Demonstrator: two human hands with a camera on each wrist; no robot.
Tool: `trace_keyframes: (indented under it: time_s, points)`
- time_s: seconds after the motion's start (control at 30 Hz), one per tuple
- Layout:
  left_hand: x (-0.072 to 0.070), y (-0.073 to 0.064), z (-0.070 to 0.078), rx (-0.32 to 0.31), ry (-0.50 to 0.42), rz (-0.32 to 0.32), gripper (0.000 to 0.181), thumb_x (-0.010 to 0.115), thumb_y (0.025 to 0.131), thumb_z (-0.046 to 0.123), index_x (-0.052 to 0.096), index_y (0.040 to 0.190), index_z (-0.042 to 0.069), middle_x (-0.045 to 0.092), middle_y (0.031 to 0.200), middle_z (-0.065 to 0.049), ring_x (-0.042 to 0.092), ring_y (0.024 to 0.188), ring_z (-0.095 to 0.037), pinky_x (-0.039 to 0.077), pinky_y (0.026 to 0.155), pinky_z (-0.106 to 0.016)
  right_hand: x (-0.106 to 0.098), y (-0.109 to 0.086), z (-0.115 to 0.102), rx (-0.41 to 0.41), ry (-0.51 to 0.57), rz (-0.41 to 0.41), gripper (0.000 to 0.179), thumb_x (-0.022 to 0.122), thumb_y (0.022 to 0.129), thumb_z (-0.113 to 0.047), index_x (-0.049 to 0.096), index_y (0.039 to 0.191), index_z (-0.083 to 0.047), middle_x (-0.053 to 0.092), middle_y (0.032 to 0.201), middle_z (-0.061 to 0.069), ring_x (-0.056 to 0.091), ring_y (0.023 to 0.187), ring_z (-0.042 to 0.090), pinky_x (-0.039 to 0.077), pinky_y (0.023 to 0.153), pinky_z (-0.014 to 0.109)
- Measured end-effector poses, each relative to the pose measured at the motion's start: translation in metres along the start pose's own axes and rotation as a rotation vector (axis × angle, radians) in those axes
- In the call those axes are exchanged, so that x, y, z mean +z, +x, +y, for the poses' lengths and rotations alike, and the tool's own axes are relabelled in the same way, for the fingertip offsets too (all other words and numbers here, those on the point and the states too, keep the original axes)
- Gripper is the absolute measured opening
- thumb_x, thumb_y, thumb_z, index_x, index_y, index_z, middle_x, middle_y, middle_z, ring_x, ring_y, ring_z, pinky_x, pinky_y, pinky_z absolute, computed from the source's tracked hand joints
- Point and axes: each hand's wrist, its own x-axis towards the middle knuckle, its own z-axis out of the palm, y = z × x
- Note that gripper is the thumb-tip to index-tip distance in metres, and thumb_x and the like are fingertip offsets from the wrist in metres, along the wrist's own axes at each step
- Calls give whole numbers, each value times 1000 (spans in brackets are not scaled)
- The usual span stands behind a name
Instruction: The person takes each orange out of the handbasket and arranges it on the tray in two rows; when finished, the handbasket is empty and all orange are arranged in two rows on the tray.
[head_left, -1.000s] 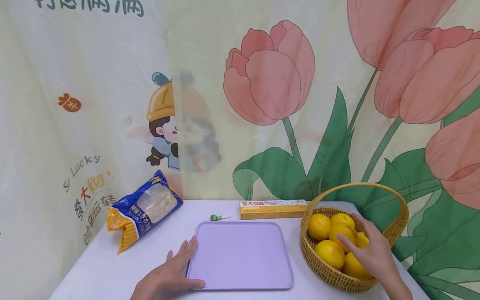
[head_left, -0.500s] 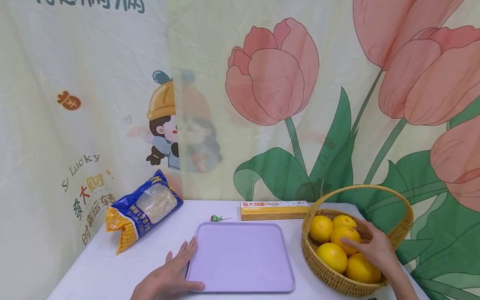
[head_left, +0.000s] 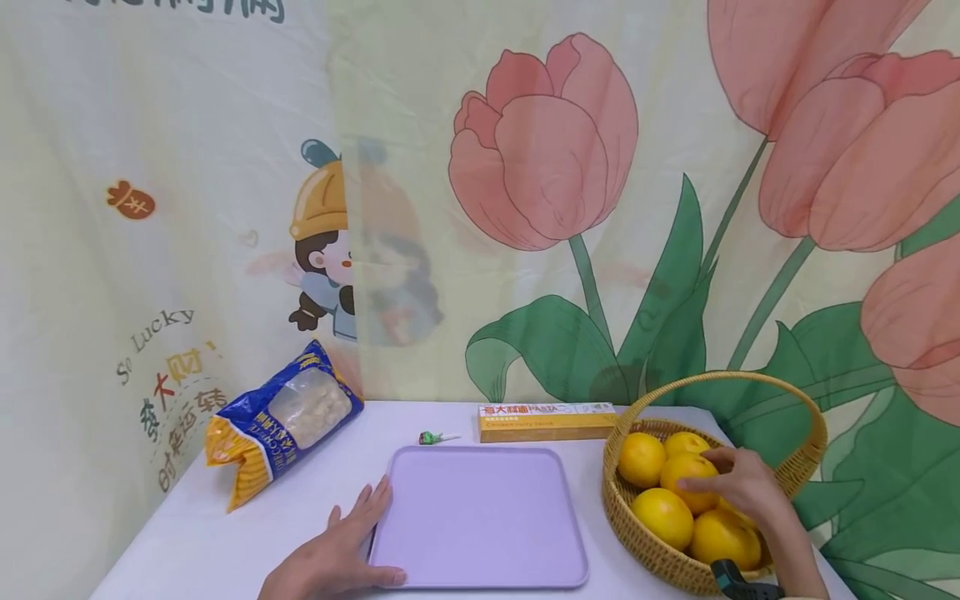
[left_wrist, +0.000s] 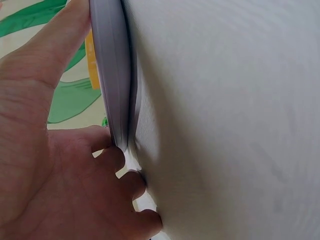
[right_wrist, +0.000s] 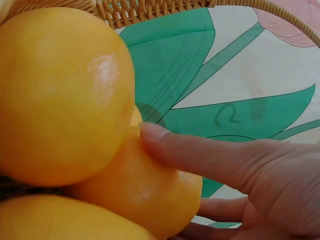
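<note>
My left hand (head_left: 330, 546) rests against the left side of a lilac tray (head_left: 480, 517), its thumb over the front left corner and its fingers extended along the edge. The left wrist view shows the fingertips beside the tray's outer wall (left_wrist: 114, 70). At right, my right hand (head_left: 753, 487) reaches into a wicker basket (head_left: 624, 537) of several oranges. It grips an orange (head_left: 684, 477) near the middle of the pile. The right wrist view has the thumb on that orange (right_wrist: 145, 185), with other fingers partly hidden behind it. A larger-looking orange (right_wrist: 60, 95) is nearest that camera.
A blue and yellow pasta bag (head_left: 288, 425) lies at the left on the white table (head_left: 187, 542). Behind the tray are a green-wrapped lollipop (head_left: 431, 437) and a long pasta box (head_left: 547, 423). The basket's handle (head_left: 723, 375) arches above the oranges. A printed curtain hangs behind.
My right hand has settled lower over the oranges, and its fingers have closed around one. A dark wristband has come into view. My left hand stays at the tray.
</note>
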Motion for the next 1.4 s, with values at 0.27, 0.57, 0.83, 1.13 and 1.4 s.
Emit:
trace_keyframes:
  time_s: [0.27, 0.57, 0.83, 1.13, 1.4]
  points:
    - [5, 2, 2, -27, -5, -17, 124, 96, 76, 48, 28, 171, 6, 22, 177, -23, 13, 162, -53, 4, 125, -78, 2, -3, 5, 12, 13, 36, 102, 97, 79, -45, 53, 143, 20, 52, 142, 46, 57, 121, 54, 55, 100, 63]
    - [5, 2, 3, -1, 1, -7, 123, 97, 76, 45, 28, 170, 4, 22, 177, -22, 15, 162, -53, 6, 125, -79, -1, -6, 0, -63, 63, 71, 93, 95, 84, -37, 53, 148, 15, 52, 149, 42, 59, 126, 51, 60, 98, 52]
    - [4, 2, 3, 1, 13, -10, 123, 97, 77, 47, 29, 170, 3, 23, 177, -21, 15, 162, -51, 6, 126, -78, -10, -15, -9, -118, 76, 59, 91, 89, 92, -36, 46, 157, 11, 54, 152, 36, 62, 124, 42, 57, 81, 23]
    - [3, 4, 3, -14, 8, -11, 124, 97, 75, 49, 30, 170, 5, 23, 178, -19, 15, 163, -50, 5, 126, -78, -12, -38, -25, -221, 153, 7, 77, 87, 94, -23, 50, 153, 11, 59, 149, 33, 71, 112, 18, 62, 83, 25]
    - [1, 4, 2, -44, 9, -6, 125, 97, 74, 50, 30, 170, 6, 23, 178, -20, 15, 162, -51, 6, 126, -78, 16, -50, -63, -495, 270, -113, 64, 89, 87, -5, 60, 142, 12, 65, 138, 29, 72, 101, 9, 65, 86, 26]
